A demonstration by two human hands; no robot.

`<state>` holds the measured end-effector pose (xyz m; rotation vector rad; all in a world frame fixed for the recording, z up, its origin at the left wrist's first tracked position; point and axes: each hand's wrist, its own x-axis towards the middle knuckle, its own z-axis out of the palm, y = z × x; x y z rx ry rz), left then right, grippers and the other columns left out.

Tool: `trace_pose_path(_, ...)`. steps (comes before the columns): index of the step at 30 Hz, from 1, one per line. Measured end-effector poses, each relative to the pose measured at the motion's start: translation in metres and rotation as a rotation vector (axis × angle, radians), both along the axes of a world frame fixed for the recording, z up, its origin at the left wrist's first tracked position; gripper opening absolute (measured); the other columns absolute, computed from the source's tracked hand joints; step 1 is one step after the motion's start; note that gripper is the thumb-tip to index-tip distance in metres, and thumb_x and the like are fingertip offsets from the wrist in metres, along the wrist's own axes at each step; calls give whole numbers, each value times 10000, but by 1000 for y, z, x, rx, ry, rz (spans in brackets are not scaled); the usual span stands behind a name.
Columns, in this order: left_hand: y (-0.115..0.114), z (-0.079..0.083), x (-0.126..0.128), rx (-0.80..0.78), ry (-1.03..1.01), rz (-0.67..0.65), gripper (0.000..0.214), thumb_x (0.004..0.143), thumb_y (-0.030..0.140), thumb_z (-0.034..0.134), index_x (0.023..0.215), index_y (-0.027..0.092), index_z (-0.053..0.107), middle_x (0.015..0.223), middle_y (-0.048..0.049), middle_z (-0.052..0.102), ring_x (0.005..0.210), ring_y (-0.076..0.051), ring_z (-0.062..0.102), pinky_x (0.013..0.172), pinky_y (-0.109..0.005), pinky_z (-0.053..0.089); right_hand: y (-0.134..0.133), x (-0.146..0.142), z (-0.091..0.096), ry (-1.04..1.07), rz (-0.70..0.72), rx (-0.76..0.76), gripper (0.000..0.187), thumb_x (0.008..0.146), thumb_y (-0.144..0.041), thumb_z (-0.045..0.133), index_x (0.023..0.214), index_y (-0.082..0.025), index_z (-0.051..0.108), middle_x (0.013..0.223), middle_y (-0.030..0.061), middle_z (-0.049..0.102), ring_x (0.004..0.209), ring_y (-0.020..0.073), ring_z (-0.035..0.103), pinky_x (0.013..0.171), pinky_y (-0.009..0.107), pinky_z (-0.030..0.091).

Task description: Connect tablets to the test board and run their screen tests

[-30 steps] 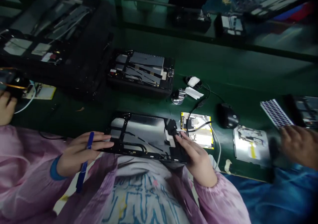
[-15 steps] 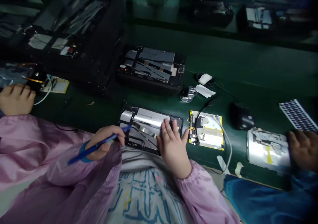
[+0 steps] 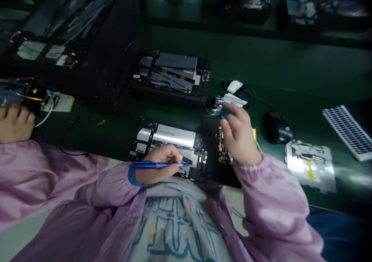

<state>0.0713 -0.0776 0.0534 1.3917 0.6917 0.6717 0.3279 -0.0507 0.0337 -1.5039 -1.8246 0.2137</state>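
Note:
My left hand is closed round a blue pen, which points right over an opened tablet. Silver, grey and black parts show inside the tablet; the hand covers part of its lower half. Farther right, my right hand has a small blue piece, perhaps a pen cap, at its thumb tip. Its index finger reaches to a silver tally counter; whether it touches the counter I cannot tell. Under this hand lies a yellow-edged device board, mostly hidden.
Behind the tablet stands a stack of similar opened tablets, with a larger stack at left. A black mouse, a silver panel and a white-framed keyboard lie right. Another person's hand rests at far left.
My right hand has lifted off the tablet and moved right and away to the counter, the small blue piece now visible at its thumb. My left hand has moved right over the tablet with the pen.

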Motion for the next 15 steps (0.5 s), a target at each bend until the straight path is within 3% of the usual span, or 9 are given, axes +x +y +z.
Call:
trace_pose_path(2,0,-2,11,25,133,-92,45,732,147,571,741,151,527,690,-15,575,591,-98,537,547,-206,418,23,11,-13,-100,-59,-37,275,940,-351,379,802,-192,557,1319,143,549,1294,315,435,1068,584,306)
trace_pose_path(5,-1,-9,25,93,290,-158,56,691,103,546,673,152,526,630,6,555,561,-87,496,521,-199,368,43,15,-26,-95,-45,-60,304,951,-362,336,842,-189,562,1238,156,599,1204,289,524,1039,530,378)
trace_pose_path(8,-1,-16,29,126,358,-212,56,695,110,541,663,153,528,609,18,537,539,-82,468,514,-202,345,46,12,-31,-27,-49,-16,331,958,-379,317,853,-188,565,1169,164,622,1129,262,574,984,448,454)
trace_pose_path(15,2,-17,31,205,365,-259,62,698,101,531,663,151,525,630,7,541,550,-90,480,516,-210,348,46,16,-31,-15,-60,-33,342,954,-393,333,833,-182,573,1264,183,585,1197,283,540,1029,489,422)
